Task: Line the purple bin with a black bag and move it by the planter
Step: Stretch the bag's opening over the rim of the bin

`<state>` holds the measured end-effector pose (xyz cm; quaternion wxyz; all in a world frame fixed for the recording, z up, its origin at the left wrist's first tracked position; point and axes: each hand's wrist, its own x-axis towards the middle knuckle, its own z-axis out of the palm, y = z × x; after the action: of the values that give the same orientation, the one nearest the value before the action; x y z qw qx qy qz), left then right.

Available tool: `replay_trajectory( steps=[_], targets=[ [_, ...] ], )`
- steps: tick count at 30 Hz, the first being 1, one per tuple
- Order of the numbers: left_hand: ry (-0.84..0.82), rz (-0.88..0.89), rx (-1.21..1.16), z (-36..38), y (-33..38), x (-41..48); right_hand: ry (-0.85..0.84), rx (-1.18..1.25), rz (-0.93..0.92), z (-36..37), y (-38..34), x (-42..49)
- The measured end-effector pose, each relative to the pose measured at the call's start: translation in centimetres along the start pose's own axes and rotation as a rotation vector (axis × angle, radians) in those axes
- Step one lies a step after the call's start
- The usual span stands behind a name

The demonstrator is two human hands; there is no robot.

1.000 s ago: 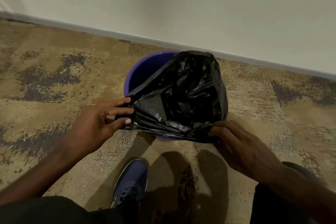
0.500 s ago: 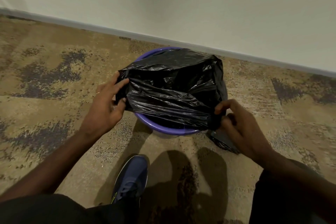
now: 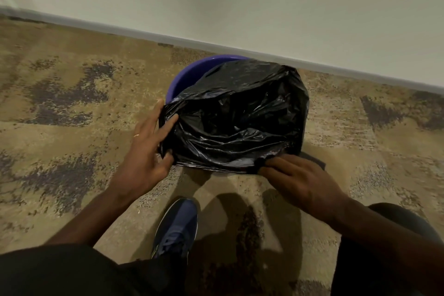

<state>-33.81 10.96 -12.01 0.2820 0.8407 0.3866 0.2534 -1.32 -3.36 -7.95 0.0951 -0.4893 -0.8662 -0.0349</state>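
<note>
Over purple bin (image 3: 192,74): both hands (image 3: 149,151) gripping black bag (image 3: 240,115).

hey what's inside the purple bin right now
A black bag fills most of the purple bin, held at its near edge by the left hand and right hand. Only the bare far-left inner wall shows; the bottom is covered.
</note>
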Motion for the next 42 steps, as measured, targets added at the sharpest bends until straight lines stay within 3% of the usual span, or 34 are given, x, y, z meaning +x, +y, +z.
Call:
replay_trajectory(
  steps=[5,10,12,20,22,25,28,32,37,42],
  targets=[
    [0.038,-0.154,-0.065,0.0,0.0,1.2,-0.081,0.045,0.128,0.1,-1.0,-0.6],
    [0.031,-0.325,-0.31,-2.4,0.7,4.7,0.257,0.32,0.526,-4.2,0.6,1.4],
    [0.022,-0.352,-0.384,-2.7,1.7,6.2,0.299,0.317,0.649,-4.1,3.7,3.1],
    [0.177,-0.482,-0.343,-0.4,1.9,10.2,0.145,0.369,0.942,0.5,13.1,8.9],
    [0.212,-0.528,-0.265,0.6,1.4,10.9,0.152,0.384,0.95,0.7,13.4,10.0],
    [0.337,-0.538,0.031,1.5,1.8,10.9,0.217,0.475,0.982,0.5,13.5,11.2],
    [0.443,-0.393,-0.018,1.9,2.1,10.1,0.244,0.648,1.07,0.3,13.7,11.4],
    [0.501,-0.353,-0.044,2.0,1.9,9.3,0.281,0.734,1.148,0.9,14.8,10.7],
    [0.464,-0.327,-0.02,1.1,1.6,9.9,0.245,0.652,1.043,0.7,16.2,11.8],
    [0.348,-0.322,0.092,0.0,1.1,12.2,0.134,0.374,0.856,0.5,17.3,13.4]
  ],
)
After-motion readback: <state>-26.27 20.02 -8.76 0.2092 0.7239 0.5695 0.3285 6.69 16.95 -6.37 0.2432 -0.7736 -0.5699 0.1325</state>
